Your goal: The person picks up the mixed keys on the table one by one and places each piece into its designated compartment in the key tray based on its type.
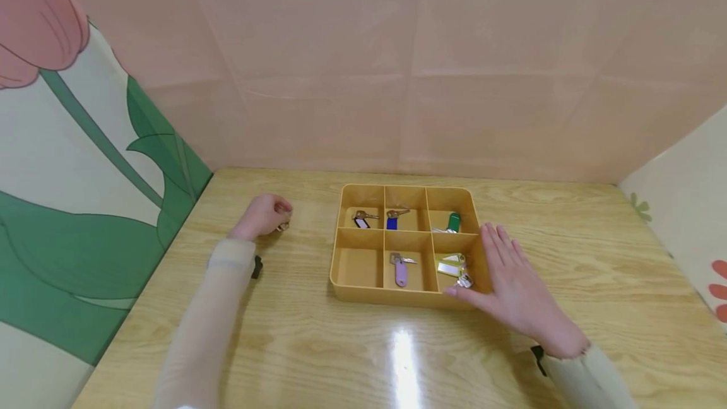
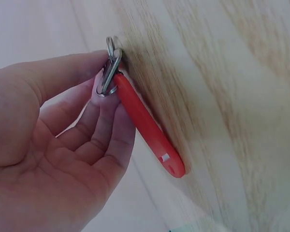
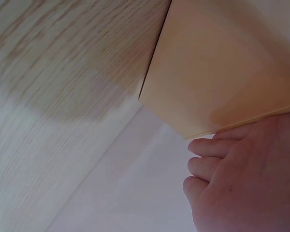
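Note:
Left of the yellow divided tray (image 1: 363, 296), my left hand (image 1: 262, 214) pinches the metal rings of a red key tag (image 2: 147, 125) between thumb and fingers. The tag slants down close to the wooden tabletop; whether a key hangs with it is hard to make out. My right hand (image 1: 518, 292) rests on the tray's right side, fingers straight along the rim and thumb at the front edge. Inside the tray, a purple key tag (image 1: 401, 273) lies in the front middle compartment. Yellow-edged tagged keys (image 1: 451, 268) lie in the front right one.
Along the tray's back row lie a key with a black-edged tag (image 1: 361, 223), one with a blue tag (image 1: 392, 224) and a green tag (image 1: 454, 222). Behind the wooden table (image 1: 307, 346) rises a pinkish wall covering (image 1: 318, 81).

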Action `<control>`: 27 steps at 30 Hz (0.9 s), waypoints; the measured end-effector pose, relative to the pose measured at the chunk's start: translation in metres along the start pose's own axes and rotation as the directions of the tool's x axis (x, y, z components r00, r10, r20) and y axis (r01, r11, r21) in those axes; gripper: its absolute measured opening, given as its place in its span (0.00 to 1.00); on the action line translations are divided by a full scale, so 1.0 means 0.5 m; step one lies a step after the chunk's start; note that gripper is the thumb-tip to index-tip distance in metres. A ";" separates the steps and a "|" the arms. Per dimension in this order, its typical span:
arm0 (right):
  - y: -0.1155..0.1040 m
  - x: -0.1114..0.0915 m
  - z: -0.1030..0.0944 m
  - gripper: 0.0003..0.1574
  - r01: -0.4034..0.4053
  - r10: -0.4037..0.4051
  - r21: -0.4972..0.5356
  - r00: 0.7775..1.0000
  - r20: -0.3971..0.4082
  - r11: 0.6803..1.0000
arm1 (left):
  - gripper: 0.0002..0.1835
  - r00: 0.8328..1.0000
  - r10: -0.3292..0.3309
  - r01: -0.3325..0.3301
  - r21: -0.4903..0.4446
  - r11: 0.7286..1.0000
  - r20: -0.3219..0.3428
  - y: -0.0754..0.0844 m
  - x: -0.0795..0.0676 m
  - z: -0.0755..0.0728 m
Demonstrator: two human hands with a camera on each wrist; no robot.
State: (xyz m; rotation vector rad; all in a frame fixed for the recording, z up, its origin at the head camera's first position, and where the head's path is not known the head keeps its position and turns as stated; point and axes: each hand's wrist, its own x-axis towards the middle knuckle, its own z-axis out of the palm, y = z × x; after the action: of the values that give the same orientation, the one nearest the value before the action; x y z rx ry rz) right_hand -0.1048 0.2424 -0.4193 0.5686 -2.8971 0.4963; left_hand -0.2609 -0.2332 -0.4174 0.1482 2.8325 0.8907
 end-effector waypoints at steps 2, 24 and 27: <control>0.000 0.000 0.000 0.77 0.002 -0.002 0.001 1.000 -0.001 1.000 | 0.11 1.000 0.003 -0.003 -0.003 1.000 0.000 -0.001 -0.001 -0.001; 0.003 0.002 0.002 0.78 -0.004 0.004 0.008 1.000 0.005 1.000 | 0.06 0.993 0.088 -0.093 -0.057 0.994 -0.077 0.011 -0.003 -0.009; 0.003 0.002 0.002 0.78 -0.004 0.004 0.008 1.000 0.004 1.000 | 0.05 0.991 0.089 -0.096 -0.066 0.993 -0.095 0.010 -0.004 -0.010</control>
State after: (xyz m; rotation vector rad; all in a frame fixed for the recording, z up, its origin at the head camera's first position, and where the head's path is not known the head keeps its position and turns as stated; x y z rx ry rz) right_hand -0.1062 0.2433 -0.4205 0.5656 -2.9019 0.5081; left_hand -0.2598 -0.2319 -0.4102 0.2372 2.8948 1.0415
